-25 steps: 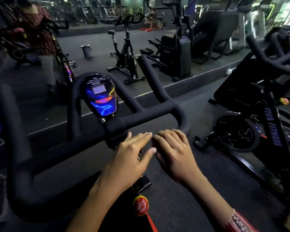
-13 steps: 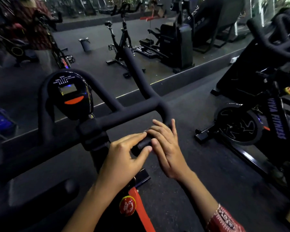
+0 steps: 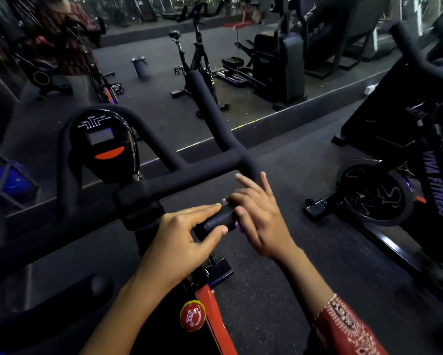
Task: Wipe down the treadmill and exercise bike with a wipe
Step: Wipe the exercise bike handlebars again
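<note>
Your left hand [image 3: 179, 242] pinches a short dark tube [image 3: 216, 222] between the thumb and straight fingers. Your right hand [image 3: 261, 221] nips its far end, the other fingers [image 3: 248, 184] fanned wider than half a second ago. The bike [image 3: 215, 319] stands beneath them, its padded matte bar [image 3: 189, 175] at 12 o'clock and its glossy rounded console [image 3: 104, 147] at 10.
</note>
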`<state>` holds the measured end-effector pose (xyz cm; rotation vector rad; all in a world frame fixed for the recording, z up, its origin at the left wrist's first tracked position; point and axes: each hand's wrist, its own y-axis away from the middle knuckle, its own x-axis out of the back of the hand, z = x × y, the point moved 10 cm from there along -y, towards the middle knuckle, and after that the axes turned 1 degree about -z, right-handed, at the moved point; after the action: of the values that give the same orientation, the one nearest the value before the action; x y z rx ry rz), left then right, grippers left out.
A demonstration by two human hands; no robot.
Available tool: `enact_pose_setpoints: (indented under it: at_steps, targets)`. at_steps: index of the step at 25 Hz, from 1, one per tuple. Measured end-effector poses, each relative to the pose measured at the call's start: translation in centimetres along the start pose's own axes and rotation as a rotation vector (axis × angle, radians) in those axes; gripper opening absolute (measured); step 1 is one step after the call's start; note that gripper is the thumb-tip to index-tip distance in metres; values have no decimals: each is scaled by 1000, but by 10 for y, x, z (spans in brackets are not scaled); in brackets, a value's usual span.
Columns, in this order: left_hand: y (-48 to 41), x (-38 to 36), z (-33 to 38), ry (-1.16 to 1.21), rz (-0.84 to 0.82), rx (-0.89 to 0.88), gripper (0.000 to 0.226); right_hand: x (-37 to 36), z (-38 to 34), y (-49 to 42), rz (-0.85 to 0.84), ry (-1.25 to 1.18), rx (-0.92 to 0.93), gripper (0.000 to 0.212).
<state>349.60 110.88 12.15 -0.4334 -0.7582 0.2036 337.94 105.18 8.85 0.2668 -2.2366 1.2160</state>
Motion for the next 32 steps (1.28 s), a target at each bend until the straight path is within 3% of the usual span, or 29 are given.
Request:
enact_pose_setpoints:
  at_steps: [4, 8, 11, 13, 15, 17, 19, 23, 25, 27, 30, 32]
  targets:
    - [2, -1, -2, -8, -21, 24, 44, 12, 34, 4, 47, -84, -249, 48]
    - [-3, 9, -7, -76, -138, 35, 51, -3, -28, -9, -75, -133, -113, 36]
    - [-8, 45, -25, -193, -64, 90, 45, -12, -43, -45, -190, -397, -184, 16]
    - [-12, 73, -40, -301, 18, 116, 41, -18, -54, -80, -139, -331, -123, 13]
    - [-15, 88, -53, -394, 44, 114, 40, -41, -60, -109, -125, -195, -70, 22]
    - [-14, 86, -59, -451, 3, 73, 42, -76, -59, -117, -270, -67, -19, 40]
    - [-10, 75, -61, -516, -62, 32, 48, -109, -57, -101, -451, 69, 95, 40]
    - [-12, 72, -53, -568, -12, -68, 41, -88, -38, -81, -654, 77, 223, 58]
    - [-16, 66, -49, -568, -42, -94, 42, -64, -8, -96, -617, 239, 109, 77]
    - [-24, 55, -48, -580, -77, -103, 44, -48, -2, -112, -493, 207, 32, 78]
    - [-38, 43, -43, -513, -112, -92, 54, -74, -24, -97, -633, 39, 94, 67]
    - [-46, 33, -41, -512, -136, -126, 59, -75, -17, -84, -656, 68, 114, 70]
